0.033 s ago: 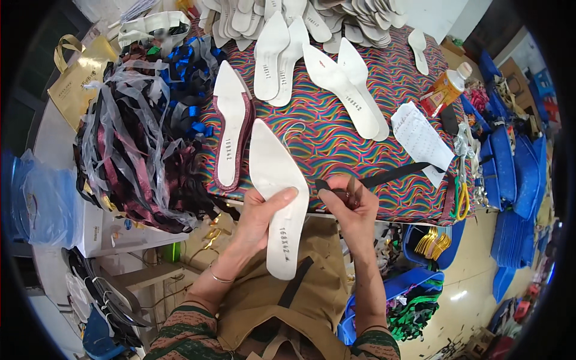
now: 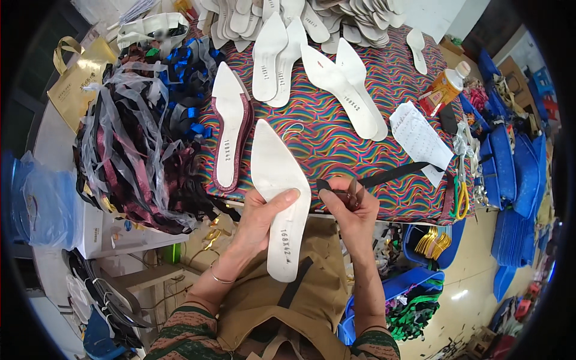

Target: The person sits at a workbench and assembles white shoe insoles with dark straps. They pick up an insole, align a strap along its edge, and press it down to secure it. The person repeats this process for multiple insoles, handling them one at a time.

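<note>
1. Head view: the left hand [image 2: 258, 219] is seen clasped around a white, pointed, flat shoe insole [image 2: 282, 198], thumb laid across its upper face; the insole is held over the near edge of the worktop, toe pointing away.
2. The right hand [image 2: 354, 210] is pinched shut on the end of a long black strap [image 2: 390, 174], with a small dark reddish piece also held between the fingers; what that piece is cannot be told.
3. The strap is stretched rightward across the worktop covered in rainbow wave-patterned cloth [image 2: 336, 144], ending by a white printed paper sheet [image 2: 420, 138].
4. Just beyond the left hand, a second white insole seated in a maroon glitter sole [image 2: 229, 129] is laid flat.
5. Further out, paired white insoles [image 2: 348, 90], an orange bottle [image 2: 447, 87] and yellow-handled scissors [image 2: 461, 201] are seen; a heap of black, maroon and blue strap bundles in clear wrap [image 2: 144, 138] lies to the left.
6. Against the earlier frame nothing is found changed: both grasps and the insole's position match.
</note>
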`<action>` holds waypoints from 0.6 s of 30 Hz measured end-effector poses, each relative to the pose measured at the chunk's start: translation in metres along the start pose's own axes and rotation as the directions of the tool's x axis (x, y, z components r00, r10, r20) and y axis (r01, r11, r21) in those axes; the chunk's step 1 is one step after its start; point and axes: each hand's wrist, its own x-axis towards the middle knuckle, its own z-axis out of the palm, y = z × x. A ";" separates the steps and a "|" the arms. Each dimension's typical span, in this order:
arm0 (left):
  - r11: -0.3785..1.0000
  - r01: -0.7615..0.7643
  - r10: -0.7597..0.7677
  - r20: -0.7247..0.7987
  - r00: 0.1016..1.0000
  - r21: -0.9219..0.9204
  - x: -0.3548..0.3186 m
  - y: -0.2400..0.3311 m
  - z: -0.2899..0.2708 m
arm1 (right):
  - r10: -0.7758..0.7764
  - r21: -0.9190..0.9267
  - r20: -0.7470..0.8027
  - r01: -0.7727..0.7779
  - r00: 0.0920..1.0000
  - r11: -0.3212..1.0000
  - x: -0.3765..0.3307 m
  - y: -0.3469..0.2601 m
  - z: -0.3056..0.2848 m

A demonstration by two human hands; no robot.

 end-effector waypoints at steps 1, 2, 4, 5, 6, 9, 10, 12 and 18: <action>0.999 -0.007 0.007 0.012 1.000 0.031 0.000 0.000 0.003 | -0.043 -0.019 -0.032 0.042 0.999 0.999 -0.002 -0.001 0.001; 0.999 -0.012 0.011 0.016 1.000 0.052 0.000 -0.001 0.005 | -0.071 -0.038 -0.043 0.069 0.997 0.997 -0.003 0.000 -0.001; 0.995 -0.022 0.020 0.021 1.000 0.097 0.000 -0.002 0.009 | -0.125 -0.071 -0.062 0.120 0.990 0.990 -0.004 0.003 -0.004; 0.993 -0.026 0.023 0.025 0.999 0.115 0.000 -0.002 0.010 | -0.121 -0.065 -0.068 0.117 0.990 0.991 -0.004 0.003 -0.005; 0.991 -0.028 0.024 0.031 0.999 0.135 -0.001 -0.002 0.011 | -0.118 -0.058 -0.077 0.114 0.990 0.992 -0.003 0.002 -0.005; 0.985 -0.035 0.027 0.049 0.998 0.169 -0.002 -0.003 0.015 | -0.107 -0.028 -0.075 0.105 0.991 0.994 -0.003 -0.001 -0.008; 0.984 -0.038 0.029 0.054 0.998 0.177 -0.002 -0.003 0.016 | -0.103 -0.017 -0.068 0.102 0.992 0.995 -0.003 -0.002 -0.008; 0.982 -0.032 0.020 0.071 0.997 0.184 -0.001 -0.004 0.015 | -0.103 -0.032 -0.035 0.101 0.994 0.994 -0.004 -0.004 -0.010; 0.962 0.217 -0.133 0.413 0.901 -0.165 0.010 -0.004 0.004 | -0.132 -0.028 -0.040 0.131 0.990 0.991 -0.007 -0.006 -0.012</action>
